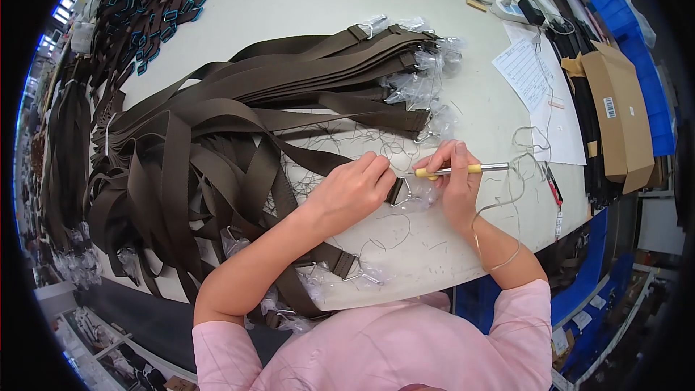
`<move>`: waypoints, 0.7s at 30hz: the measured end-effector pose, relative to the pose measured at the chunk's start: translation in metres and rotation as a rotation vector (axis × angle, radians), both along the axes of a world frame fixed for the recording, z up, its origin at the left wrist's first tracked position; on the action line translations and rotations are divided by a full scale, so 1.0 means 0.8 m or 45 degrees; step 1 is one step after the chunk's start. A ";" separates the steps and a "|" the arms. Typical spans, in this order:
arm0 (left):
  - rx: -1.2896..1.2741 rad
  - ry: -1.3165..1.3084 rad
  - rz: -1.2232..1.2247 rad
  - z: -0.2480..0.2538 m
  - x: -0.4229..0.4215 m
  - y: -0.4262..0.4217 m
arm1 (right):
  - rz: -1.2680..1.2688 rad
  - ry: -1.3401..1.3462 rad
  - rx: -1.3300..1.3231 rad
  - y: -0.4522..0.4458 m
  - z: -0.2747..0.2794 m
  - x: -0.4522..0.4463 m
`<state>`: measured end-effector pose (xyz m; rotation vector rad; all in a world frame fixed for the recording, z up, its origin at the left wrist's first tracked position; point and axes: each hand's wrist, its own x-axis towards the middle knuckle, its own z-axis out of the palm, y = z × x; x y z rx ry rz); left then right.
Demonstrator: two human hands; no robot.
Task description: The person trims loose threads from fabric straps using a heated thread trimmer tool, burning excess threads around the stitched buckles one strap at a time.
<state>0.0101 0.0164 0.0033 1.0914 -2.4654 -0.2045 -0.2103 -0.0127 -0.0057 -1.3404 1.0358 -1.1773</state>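
Note:
My left hand [353, 192] is closed on the end of a dark brown webbing strap [313, 159]. A metal ring [405, 192] with clear plastic wrap hangs at that end, just right of my fingers. In my right hand [457, 192] is a pen-shaped tool [494, 167] with yellow parts, a silver barrel and a thin cord. The tool lies level, its tip pointing left, close to the strap end; whether it touches is too small to tell. Below my hands lies another strap end [341, 261] with a wrapped ring.
A large bundle of brown straps [239, 94] covers the table's left and middle. Loose threads [362, 141] lie between them. On the right are papers [532, 76], a red-handled tool [554, 190], and a cardboard box [615, 112]. Teal-edged buckled straps [145, 14] lie back left.

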 end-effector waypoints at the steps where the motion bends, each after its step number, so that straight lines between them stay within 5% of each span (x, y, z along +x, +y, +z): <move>1: -0.009 -0.007 0.008 -0.001 0.000 -0.001 | 0.039 0.047 -0.001 0.000 0.001 0.001; 9: 0.176 0.259 0.111 0.000 0.006 -0.005 | 0.167 0.077 0.223 0.001 0.012 0.008; 16: -0.094 -0.137 -0.027 0.007 -0.008 0.010 | 0.141 -0.028 0.267 -0.003 0.012 0.004; 21: -0.149 -0.113 0.025 -0.001 -0.013 0.006 | 0.123 -0.002 0.266 -0.002 0.012 0.005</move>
